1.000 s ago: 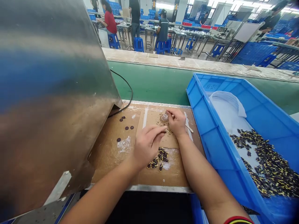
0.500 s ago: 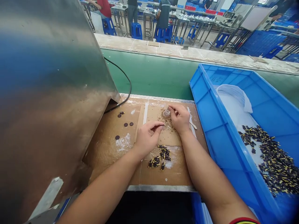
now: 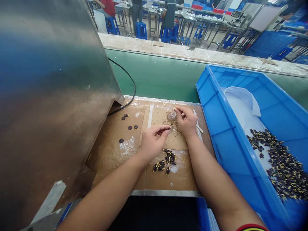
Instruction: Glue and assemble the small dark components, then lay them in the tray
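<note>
Over the cardboard sheet point(image 3: 156, 117), my left hand point(image 3: 154, 139) has its thumb and fingertips pinched together; what they hold is too small to name. My right hand point(image 3: 187, 121) is farther back and to the right, also pinching something small and dark beside a clear little dish point(image 3: 172, 116). Between the hands lie small pale pieces in rows point(image 3: 173, 129). Nearer the front edge are clusters of small black and yellow parts point(image 3: 170, 158). Several dark round discs point(image 3: 130, 127) lie on the left part of the board.
A large metal housing point(image 3: 55, 80) stands at left, with a black cable point(image 3: 131, 78) beside it. The blue bin point(image 3: 231, 128) at right holds many black and yellow parts point(image 3: 286, 163). A white stick point(image 3: 199, 128) lies near my right hand. People are in the background.
My right hand has shifted very slightly to the right beside the clear dish. My left hand has hardly moved, its fingertips still together.
</note>
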The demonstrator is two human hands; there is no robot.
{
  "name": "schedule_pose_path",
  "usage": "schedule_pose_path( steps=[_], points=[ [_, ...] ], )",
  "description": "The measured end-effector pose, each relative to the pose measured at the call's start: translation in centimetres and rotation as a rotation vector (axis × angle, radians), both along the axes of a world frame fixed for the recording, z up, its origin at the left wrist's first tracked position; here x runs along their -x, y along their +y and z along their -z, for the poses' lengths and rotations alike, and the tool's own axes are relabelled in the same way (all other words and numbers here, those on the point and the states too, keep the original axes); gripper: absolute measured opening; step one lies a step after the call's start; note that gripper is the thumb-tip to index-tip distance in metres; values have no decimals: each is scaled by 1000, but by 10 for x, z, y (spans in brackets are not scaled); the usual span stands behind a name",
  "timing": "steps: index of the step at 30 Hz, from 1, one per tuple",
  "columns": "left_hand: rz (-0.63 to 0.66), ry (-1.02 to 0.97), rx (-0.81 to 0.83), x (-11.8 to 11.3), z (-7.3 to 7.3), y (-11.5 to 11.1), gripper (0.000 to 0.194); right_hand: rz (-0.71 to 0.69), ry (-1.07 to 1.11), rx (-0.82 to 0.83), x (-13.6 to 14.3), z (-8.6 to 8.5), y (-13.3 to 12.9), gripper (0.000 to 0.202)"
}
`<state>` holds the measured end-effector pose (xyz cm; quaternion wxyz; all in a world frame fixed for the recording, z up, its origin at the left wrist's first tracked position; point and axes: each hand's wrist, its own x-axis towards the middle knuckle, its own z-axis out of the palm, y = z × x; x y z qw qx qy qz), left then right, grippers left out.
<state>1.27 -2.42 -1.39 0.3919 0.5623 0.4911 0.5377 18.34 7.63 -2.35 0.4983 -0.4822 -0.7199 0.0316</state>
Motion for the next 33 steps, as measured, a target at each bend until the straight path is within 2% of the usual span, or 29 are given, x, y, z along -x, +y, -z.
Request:
schedule_pose_path(
  steps=[4, 9, 12, 15, 19, 22, 25, 29, 33],
  points=[
    [15, -178, 140, 1, 0, 3, 23, 85, 90, -71, 4, -16, -11, 24],
    [-7, -321, 188, 3, 4, 9, 20, 131, 72, 57, 3, -31, -15, 23],
    [-53, -394, 203, 4, 6, 11, 20, 149, 227, 30, 2, -39, -25, 22],
    [-87, -435, 194, 5, 4, 11, 30, 52, 472, 150, 5, -43, -44, 23],
    [-119, -272, 106, 6, 1, 8, 15, -245, 774, 540, 11, -40, -67, 26],
    [-153, -183, 58, 5, 0, 4, 15, -421, 943, 763, 15, -38, -73, 21],
    [-138, -189, 69, 5, -1, 2, 19, -455, 1010, 823, 17, -37, -73, 21],
    [-141, -214, 77, 4, -3, 4, 23, -470, 1009, 808, 17, -36, -74, 19],
    [-128, -308, 63, 5, -2, 7, 37, -507, 988, 794, 17, -35, -76, 16]
  ],
)
